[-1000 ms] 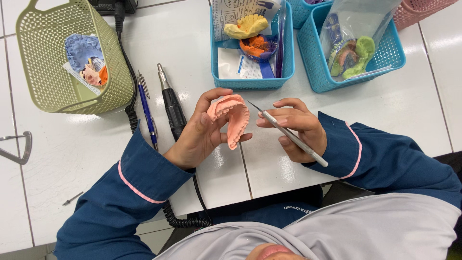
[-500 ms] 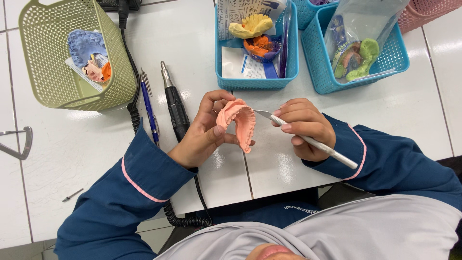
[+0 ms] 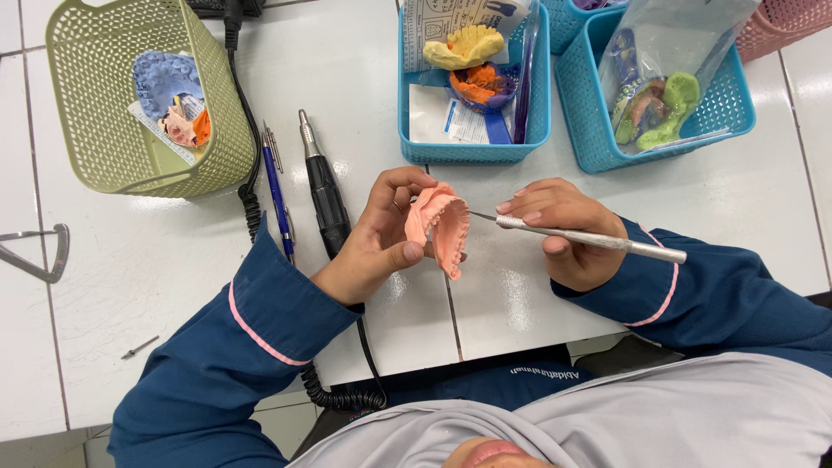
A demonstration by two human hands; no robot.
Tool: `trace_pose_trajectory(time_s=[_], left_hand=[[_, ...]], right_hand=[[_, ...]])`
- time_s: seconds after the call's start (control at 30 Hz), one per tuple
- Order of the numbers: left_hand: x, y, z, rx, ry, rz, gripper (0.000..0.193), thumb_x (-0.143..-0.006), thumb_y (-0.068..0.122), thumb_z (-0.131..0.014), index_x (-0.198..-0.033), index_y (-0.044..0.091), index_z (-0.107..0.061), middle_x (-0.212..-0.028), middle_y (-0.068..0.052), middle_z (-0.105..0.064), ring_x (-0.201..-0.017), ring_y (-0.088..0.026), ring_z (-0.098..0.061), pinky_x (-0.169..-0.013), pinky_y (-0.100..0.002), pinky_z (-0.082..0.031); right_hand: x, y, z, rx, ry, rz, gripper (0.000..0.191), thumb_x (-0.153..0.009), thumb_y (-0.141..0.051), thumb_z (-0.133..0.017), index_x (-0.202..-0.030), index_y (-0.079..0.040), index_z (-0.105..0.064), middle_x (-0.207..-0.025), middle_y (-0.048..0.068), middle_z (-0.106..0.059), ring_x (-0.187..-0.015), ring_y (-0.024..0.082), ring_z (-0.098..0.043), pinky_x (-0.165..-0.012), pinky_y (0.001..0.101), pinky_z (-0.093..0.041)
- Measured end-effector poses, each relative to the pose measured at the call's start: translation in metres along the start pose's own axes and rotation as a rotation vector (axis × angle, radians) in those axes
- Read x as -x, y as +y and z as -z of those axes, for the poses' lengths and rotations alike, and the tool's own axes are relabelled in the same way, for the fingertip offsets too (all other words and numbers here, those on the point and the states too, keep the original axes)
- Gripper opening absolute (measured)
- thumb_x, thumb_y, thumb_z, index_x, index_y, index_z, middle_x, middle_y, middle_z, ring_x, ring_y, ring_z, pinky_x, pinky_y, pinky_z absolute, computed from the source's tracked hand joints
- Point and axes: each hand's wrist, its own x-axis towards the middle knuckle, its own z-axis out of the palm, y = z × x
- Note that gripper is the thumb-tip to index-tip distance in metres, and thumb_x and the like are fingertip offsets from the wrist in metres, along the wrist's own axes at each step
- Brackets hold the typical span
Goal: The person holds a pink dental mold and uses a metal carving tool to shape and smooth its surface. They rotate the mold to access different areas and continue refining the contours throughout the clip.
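Observation:
My left hand [image 3: 374, 241] grips a pink wax denture [image 3: 439, 227] by its rim, holding it above the white tiled table [image 3: 130, 286] near its front edge. My right hand [image 3: 563, 232] holds a thin silver carving tool [image 3: 589, 238] like a pen. The tool's tip touches the right side of the denture. Both sleeves are dark blue with pink cuffs.
A black rotary handpiece [image 3: 322, 186] with a coiled cable and a blue pen [image 3: 277, 195] lie left of my hands. At the back stand a green basket [image 3: 221, 130] with casts, a blue basket [image 3: 472, 152] and another blue basket [image 3: 728, 130] holding bagged moulds.
The denture has been turned slightly in my left hand, and the tool has levelled out so its tip now meets the denture's side. Both hands stay over the same spot.

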Motion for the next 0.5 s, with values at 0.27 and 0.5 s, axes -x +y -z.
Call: trace_pose_trajectory(time_s=[0.27,0.5], left_hand=[[0.0001,-0.0024,0.0023,-0.064,-0.002,-0.038,0.082,-0.089,0.046,-0.085,-0.148,0.017,-0.036,-0.142,-0.009,-0.05,-0.14,-0.024,-0.051,-0.121,-0.045,-0.049],[0.0037,-0.0006,-0.002,-0.042,0.015,-0.068,0.084,-0.087,0.029,-0.09,-0.15,0.017,-0.036,-0.149,-0.008,-0.044,-0.147,-0.025,-0.045,-0.127,-0.046,-0.044]], right_hand=[[-0.004,0.0013,0.0016,-0.057,-0.019,-0.04,0.024,-0.11,-0.027,-0.053,-0.119,-0.005,-0.052,-0.108,0.018,-0.072,-0.109,0.031,-0.074,-0.097,0.0427,-0.055],[0.0008,-0.003,-0.0047,-0.258,-0.028,-0.284,0.023,-0.112,-0.019,-0.058,-0.12,-0.002,-0.044,-0.111,0.025,-0.069,-0.116,0.033,-0.071,-0.105,0.0457,-0.059]])
